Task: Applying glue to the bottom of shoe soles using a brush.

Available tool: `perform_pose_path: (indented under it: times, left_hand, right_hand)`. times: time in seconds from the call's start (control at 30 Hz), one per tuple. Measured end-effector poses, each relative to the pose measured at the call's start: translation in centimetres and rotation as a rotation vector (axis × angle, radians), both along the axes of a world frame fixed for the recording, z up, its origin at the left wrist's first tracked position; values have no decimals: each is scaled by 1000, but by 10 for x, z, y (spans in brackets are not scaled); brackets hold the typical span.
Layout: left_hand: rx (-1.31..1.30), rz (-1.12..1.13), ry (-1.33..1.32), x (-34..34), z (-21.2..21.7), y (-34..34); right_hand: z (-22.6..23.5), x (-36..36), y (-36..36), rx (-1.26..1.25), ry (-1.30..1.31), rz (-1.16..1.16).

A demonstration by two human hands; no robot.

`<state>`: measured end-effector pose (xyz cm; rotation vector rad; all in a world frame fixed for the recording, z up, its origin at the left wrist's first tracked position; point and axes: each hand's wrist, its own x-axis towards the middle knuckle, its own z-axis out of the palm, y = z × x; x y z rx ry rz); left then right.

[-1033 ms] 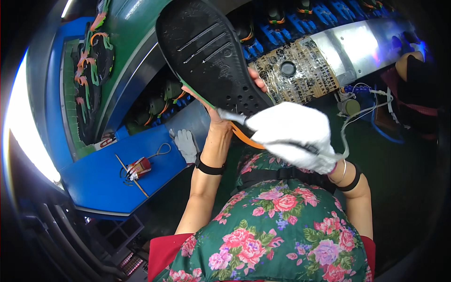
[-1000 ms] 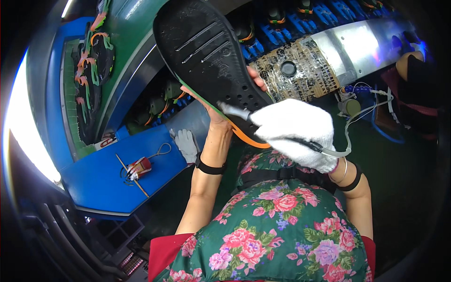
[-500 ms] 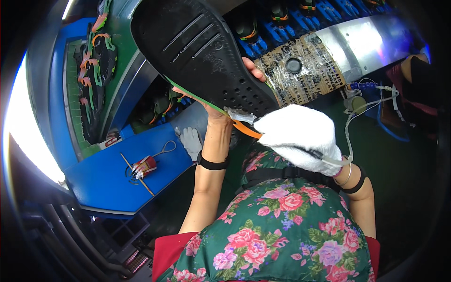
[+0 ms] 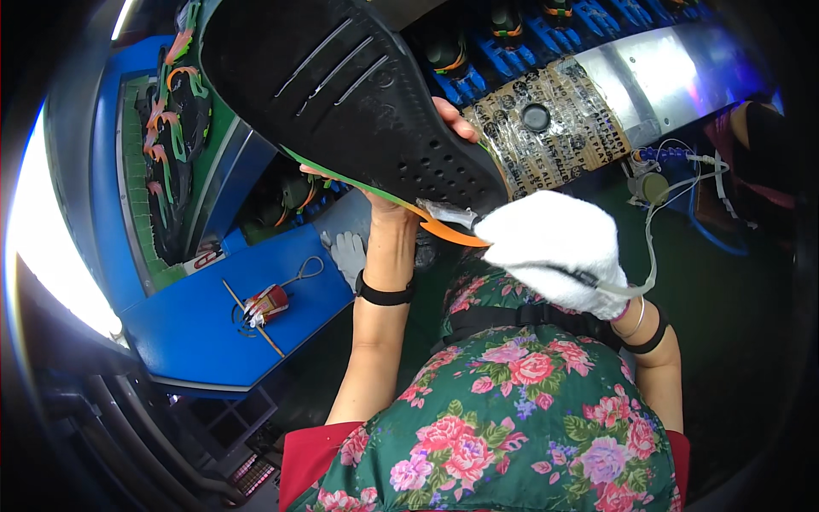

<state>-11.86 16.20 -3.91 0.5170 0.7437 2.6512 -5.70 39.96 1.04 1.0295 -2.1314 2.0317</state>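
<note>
- Nearest the camera, the person's flowered green apron (image 4: pixel 512 427) fills the lower frame, with both forearms rising from it.
- The right hand (image 4: pixel 554 247), in a fluffy white glove, has its fingers curled shut around a thin dark tool (image 4: pixel 546 271) with a clear tube (image 4: pixel 653 247) trailing from it; the silvery tip (image 4: pixel 444 213) touches the heel edge of the sole.
- The left hand (image 4: pixel 401 192), bare with a black wristband (image 4: pixel 386 294), is raised with the forearm upright; its fingers grip the black perforated rubber shoe sole with a green and orange rim (image 4: pixel 358 102) from beneath, one fingertip showing past the far edge.
- Compared with a second ago, the sole has swung up and closer, now filling more of the upper frame, while the gloved hand has stayed at the heel; this suggests the work along that rim is continuing, with the sole turned for a better angle.
- Further out, the blue bench (image 4: pixel 213 333) carries a small red object with wire (image 4: pixel 263 303) and a white glove (image 4: pixel 348 254).
- Beyond, a green tray of black soles (image 4: pixel 175 128) stands at the left.
</note>
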Motion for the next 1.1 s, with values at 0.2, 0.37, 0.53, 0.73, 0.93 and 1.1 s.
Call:
perform_pose_path:
  times: [0.2,0.37,0.53,0.73,0.93,1.1]
  left_hand:
    - [-27,48,54,-4,3,0]
    - [15,65,21,-9,-5,-5]
    - [8,54,50,-15,-1,-3]
    - [0,2,70,-20,-1,-5]
    - [9,3,52,-22,-8,-2]
    - [41,-9,21,-24,-11,3]
  right_hand:
    - [-5,-3,3,-44,-52,32]
    - [-7,-3,4,-8,-11,31]
    - [-6,0,4,60,63,7]
    - [0,10,-5,88,123,16]
    - [10,6,-2,39,48,-38]
    - [3,13,-5,0,-154,-167]
